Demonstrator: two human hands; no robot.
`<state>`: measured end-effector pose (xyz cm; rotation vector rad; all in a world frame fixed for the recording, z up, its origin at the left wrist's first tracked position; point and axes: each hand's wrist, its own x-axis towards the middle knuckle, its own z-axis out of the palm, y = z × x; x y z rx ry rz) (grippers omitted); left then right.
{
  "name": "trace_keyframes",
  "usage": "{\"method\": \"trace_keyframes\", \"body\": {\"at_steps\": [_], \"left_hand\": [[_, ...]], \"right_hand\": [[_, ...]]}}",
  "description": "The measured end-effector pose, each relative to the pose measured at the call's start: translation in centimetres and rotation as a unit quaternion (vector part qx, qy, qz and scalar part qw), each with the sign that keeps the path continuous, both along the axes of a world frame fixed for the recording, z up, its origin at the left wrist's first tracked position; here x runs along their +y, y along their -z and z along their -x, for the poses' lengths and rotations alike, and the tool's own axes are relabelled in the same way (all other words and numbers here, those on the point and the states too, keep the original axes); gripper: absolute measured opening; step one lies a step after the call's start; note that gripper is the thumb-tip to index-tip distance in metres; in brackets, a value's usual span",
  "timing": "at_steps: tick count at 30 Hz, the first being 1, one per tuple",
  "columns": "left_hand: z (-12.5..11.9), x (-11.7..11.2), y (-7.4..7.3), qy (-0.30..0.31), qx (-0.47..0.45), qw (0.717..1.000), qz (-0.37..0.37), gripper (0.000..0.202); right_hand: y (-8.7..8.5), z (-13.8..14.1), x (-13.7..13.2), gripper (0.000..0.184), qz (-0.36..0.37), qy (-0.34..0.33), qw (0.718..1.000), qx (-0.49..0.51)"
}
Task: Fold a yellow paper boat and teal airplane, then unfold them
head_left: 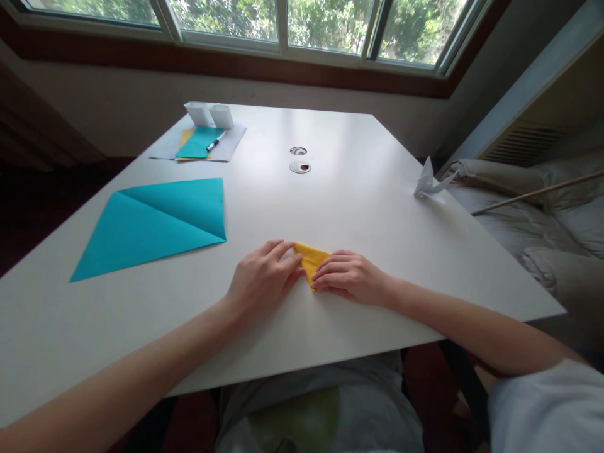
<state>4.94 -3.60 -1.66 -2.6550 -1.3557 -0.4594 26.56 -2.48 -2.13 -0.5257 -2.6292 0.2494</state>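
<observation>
A small folded piece of yellow paper lies on the white table near its front edge. My left hand rests on the paper's left side, fingers together and pressing down. My right hand presses its right side, fingers flat and close together. Most of the paper is hidden under both hands; only a small wedge shows between them.
A large teal sheet with a diagonal crease lies at the left. Farther back sit teal and yellow sheets with a pen and two white containers. A white paper crane stands at the right edge. Cushions are beyond.
</observation>
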Motion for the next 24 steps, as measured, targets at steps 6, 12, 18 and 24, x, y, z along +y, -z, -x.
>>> {"method": "trace_keyframes", "body": {"at_steps": [6, 12, 18, 24], "left_hand": [[0.2, 0.8, 0.2, 0.065, 0.016, 0.994, 0.082, 0.026], [0.2, 0.8, -0.1, 0.073, 0.028, 0.99, 0.113, 0.022], [0.0, 0.9, -0.3, 0.093, 0.056, 0.992, 0.071, 0.025], [-0.2, 1.0, -0.5, 0.091, 0.051, 0.992, 0.065, 0.028]], "right_hand": [[0.3, 0.0, 0.0, 0.021, 0.01, -0.004, 1.0, -0.002], [-1.1, -0.7, 0.4, 0.019, 0.088, -0.05, 0.995, 0.006], [-3.3, -3.3, 2.5, 0.019, 0.157, 0.016, 0.986, 0.046], [-2.3, -4.2, 3.4, 0.022, 0.191, 0.03, 0.98, -0.036]]}}
